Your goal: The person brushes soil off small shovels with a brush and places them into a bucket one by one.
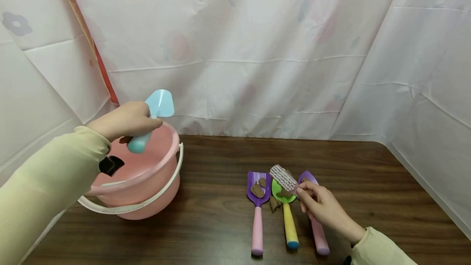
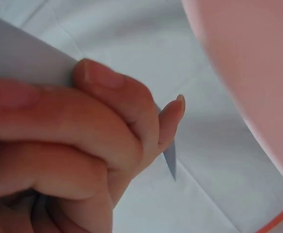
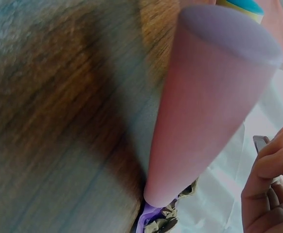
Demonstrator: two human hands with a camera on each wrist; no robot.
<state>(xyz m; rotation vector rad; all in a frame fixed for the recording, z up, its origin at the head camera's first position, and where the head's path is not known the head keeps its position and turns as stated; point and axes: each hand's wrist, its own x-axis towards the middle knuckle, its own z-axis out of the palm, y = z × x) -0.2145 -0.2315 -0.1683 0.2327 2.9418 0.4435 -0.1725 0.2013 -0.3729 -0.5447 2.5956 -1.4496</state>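
My left hand (image 1: 128,120) grips the handle of a light blue toy shovel (image 1: 160,103) over the pink bucket (image 1: 173,167), its blade pointing up and away. In the left wrist view the fingers (image 2: 59,116) curl round the shovel's handle. My right hand (image 1: 324,205) pinches the end of a small brush-like thing (image 1: 283,178) with a pale, tufted head. It hangs over a toy shovel with a green blade and yellow handle (image 1: 290,226). Below the hand lies a shovel with a purple blade and pink handle (image 1: 320,236), partly hidden.
Another purple shovel with a pink handle (image 1: 257,230) lies to the left of the yellow-handled one. Brown crumpled pieces (image 1: 257,190) lie on the blades and beside them. The bucket's white handle (image 1: 147,203) hangs down its front. White curtains (image 1: 257,52) enclose the wooden table (image 1: 213,216).
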